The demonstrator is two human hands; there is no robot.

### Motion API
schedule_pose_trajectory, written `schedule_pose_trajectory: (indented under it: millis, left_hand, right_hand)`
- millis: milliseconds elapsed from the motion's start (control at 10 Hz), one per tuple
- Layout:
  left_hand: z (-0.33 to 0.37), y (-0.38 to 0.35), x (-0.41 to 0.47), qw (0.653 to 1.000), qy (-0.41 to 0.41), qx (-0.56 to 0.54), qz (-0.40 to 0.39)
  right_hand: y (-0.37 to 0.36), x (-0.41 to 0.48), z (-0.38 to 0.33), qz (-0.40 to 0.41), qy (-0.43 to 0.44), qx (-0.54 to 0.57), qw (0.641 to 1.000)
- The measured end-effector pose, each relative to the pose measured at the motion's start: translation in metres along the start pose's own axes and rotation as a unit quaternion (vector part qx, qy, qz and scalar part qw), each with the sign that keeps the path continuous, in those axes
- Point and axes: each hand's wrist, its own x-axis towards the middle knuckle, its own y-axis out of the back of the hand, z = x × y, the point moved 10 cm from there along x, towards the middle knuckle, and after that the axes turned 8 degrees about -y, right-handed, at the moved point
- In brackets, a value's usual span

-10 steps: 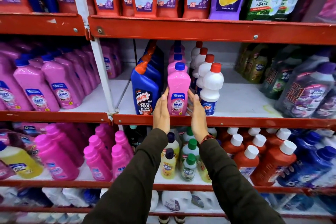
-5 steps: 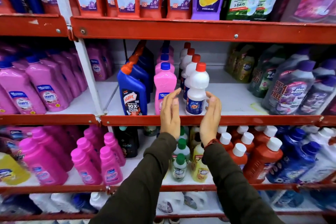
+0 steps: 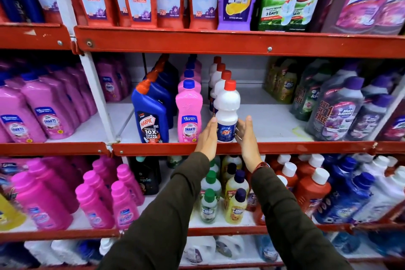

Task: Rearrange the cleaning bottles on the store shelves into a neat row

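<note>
Both hands, left hand [image 3: 207,137] & right hand [image 3: 246,136], flat-open, bracketing front white bottle [image 3: 227,112] w/o gripping; recommend squaring label fwd, flush w/ shelf lip [image 3: 285,148].

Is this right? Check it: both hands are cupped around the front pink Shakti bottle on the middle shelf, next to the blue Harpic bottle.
Not quite. The head view shows the left hand and right hand cupping the white red-capped bottle, not the pink Shakti bottle, which stands beside the blue Harpic bottle on the middle shelf.
</note>
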Motion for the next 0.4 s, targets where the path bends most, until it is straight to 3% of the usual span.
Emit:
schedule_pose_trajectory:
  millis: [200, 300, 400]
  left_hand:
    - [0.005, -0.006, -0.003, 0.998, -0.016, 0.057, -0.034]
    - [0.019, 0.001, -0.010, 0.990, -0.079, 0.114, 0.001]
    - [0.046, 0.012, -0.017, 0.972, -0.166, 0.160, 0.052]
  right_hand:
    - [0.007, -0.005, -0.006, -0.004, -0.006, -0.008, 1.000]
    - [0.039, -0.020, -0.031, 0.062, 0.058, 0.042, 0.996]
    - [0.090, -0.055, -0.087, 0.148, 0.194, 0.023, 0.969]
